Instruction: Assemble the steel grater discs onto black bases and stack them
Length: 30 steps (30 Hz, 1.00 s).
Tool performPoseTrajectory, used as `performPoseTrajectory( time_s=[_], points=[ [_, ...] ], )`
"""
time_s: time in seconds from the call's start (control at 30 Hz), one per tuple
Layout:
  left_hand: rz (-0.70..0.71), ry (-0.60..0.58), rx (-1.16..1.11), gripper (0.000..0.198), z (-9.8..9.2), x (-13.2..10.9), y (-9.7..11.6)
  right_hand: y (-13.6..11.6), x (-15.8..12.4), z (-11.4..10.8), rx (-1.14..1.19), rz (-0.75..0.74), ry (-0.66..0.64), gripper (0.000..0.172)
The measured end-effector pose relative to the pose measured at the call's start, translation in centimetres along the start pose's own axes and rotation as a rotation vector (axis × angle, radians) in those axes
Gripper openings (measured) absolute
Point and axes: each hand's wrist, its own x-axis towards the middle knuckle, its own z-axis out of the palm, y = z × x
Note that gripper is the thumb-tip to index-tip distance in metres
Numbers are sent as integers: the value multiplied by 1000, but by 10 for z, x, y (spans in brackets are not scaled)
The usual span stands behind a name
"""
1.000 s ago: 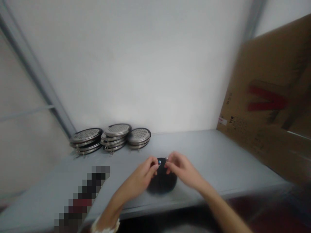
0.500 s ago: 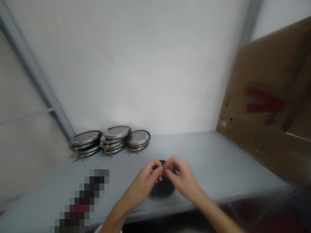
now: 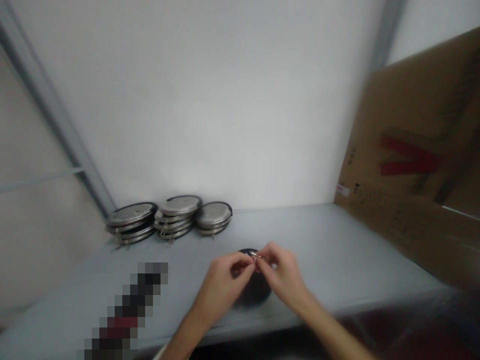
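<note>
Near the table's front edge lies a dark round disc point(image 3: 253, 295), partly hidden under my hands. Above its far part, my left hand point(image 3: 230, 277) pinches with thumb and forefinger at a small shiny metal piece point(image 3: 255, 255). My right hand point(image 3: 280, 270) is closed on the same piece from the other side, and the fingertips of both hands nearly meet. The piece looks like a small metal clasp or ring; its exact kind is too small to make out.
Three stacks of round silver perforated discs with black rims stand at the back left: a left stack point(image 3: 133, 220), a middle stack point(image 3: 178, 215) and a right stack point(image 3: 213, 215). A large cardboard box point(image 3: 405, 200) stands at the right. A pixelated patch covers the left front of the grey table point(image 3: 318, 235).
My left hand has turned slightly and its fingers have shifted a little right. More of the shiny metal piece now shows between my fingertips. The stacks have stayed put.
</note>
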Motion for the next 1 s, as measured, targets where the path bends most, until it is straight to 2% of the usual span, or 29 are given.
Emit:
performPoseTrajectory(
  time_s=[0.33, 0.67, 0.8, 1.0],
  points=[
    [42, 54, 70, 17, 2, 1, 1, 7, -4, 5, -108, -126, 47, 10],
    [-15, 64, 108, 22, 5, -1, 7, 11, -8, 8, -122, -234, 63, 13],
    [-37, 73, 153, 21, 4, -1, 7, 10, -6, 6, -109, -201, 32, 12],
    [-3, 60, 314, 16, -2, 2, 1, 4, 2, -1, -32, -14, -140, 20]
  ],
)
